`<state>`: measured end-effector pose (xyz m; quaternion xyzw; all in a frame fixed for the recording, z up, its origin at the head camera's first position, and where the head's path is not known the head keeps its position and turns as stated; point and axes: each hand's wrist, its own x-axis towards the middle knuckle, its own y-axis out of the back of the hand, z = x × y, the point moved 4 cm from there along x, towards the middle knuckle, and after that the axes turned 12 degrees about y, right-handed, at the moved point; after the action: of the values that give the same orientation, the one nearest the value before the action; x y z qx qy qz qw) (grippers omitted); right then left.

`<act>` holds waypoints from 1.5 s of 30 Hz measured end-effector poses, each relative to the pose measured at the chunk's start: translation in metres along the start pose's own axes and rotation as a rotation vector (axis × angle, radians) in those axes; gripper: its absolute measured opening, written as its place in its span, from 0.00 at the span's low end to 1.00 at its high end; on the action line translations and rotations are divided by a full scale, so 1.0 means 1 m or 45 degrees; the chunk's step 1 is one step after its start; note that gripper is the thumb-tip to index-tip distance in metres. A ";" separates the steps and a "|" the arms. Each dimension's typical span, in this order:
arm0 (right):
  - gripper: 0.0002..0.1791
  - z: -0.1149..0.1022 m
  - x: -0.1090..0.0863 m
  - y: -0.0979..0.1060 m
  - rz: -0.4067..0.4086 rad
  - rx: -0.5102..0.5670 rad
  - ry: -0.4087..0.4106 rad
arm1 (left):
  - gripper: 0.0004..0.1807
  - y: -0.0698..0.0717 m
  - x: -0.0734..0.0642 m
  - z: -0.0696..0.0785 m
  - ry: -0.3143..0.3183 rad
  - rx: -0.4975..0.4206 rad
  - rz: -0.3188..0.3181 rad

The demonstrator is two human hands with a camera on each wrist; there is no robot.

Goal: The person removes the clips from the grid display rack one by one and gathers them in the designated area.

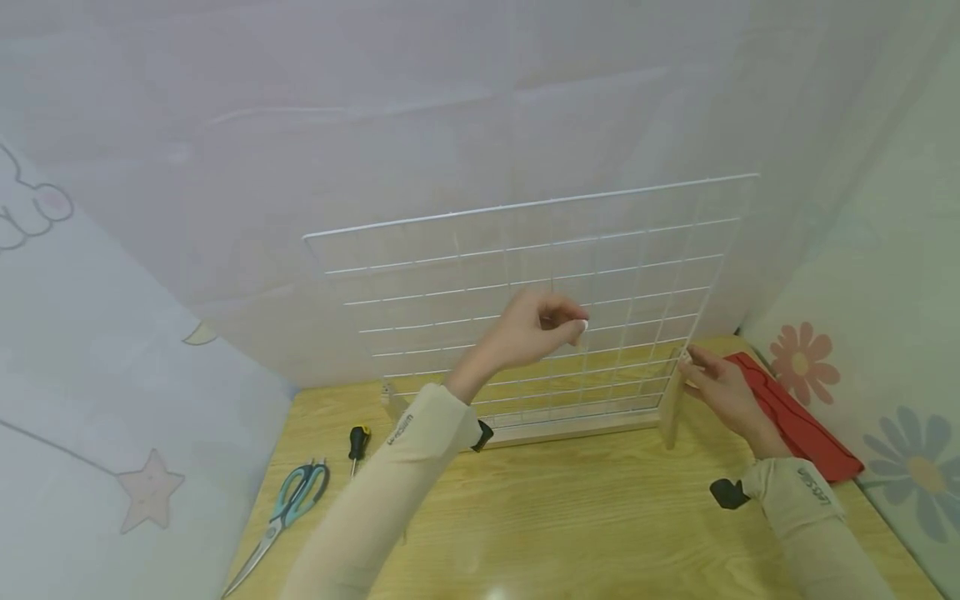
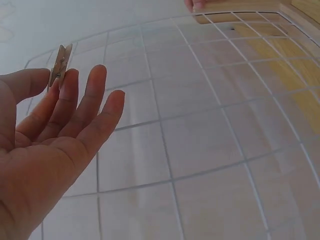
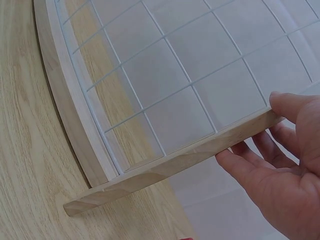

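A white wire grid panel [image 1: 551, 287] stands upright in a wooden base at the back of the table. My left hand [image 1: 528, 329] is in front of the grid and pinches a small wooden clothespin [image 2: 60, 65] between thumb and fingertips; the other fingers are spread loosely. At the base's right end, my right hand [image 1: 722, 390] grips the upper end of a wooden side piece [image 3: 175, 160], thumb on one side and fingers on the other. In the right wrist view, that piece meets the long wooden bar [image 3: 65, 95] along the grid's lower edge.
On the left of the wood-grain table [image 1: 555, 517] lie scissors [image 1: 288, 500] with teal handles and a black-and-yellow screwdriver [image 1: 358, 443]. A red flat item [image 1: 795, 417] lies by the right wall. A pale curtain [image 1: 412, 125] hangs behind the grid.
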<state>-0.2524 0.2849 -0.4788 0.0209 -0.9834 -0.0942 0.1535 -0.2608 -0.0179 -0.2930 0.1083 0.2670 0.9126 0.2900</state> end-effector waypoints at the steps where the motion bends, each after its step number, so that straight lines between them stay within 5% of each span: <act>1: 0.35 0.000 0.000 0.000 0.002 0.004 0.003 | 0.10 -0.001 -0.002 -0.005 0.010 -0.003 0.000; 13: 0.35 0.000 0.000 0.003 -0.003 0.007 0.030 | 0.10 -0.004 -0.021 -0.069 0.121 -0.111 0.064; 27: 0.35 0.001 0.000 0.003 -0.015 -0.017 0.031 | 0.11 -0.010 -0.067 -0.141 0.255 -0.174 0.086; 39: 0.35 0.003 0.001 0.003 -0.012 0.052 0.051 | 0.10 0.005 -0.131 -0.177 0.398 -0.127 0.162; 45: 0.35 0.002 -0.001 0.003 -0.023 0.012 0.047 | 0.13 0.021 -0.175 -0.239 0.505 -0.103 0.261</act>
<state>-0.2524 0.2878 -0.4803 0.0323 -0.9806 -0.0905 0.1706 -0.2137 -0.2363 -0.4887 -0.0584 0.2696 0.9507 0.1415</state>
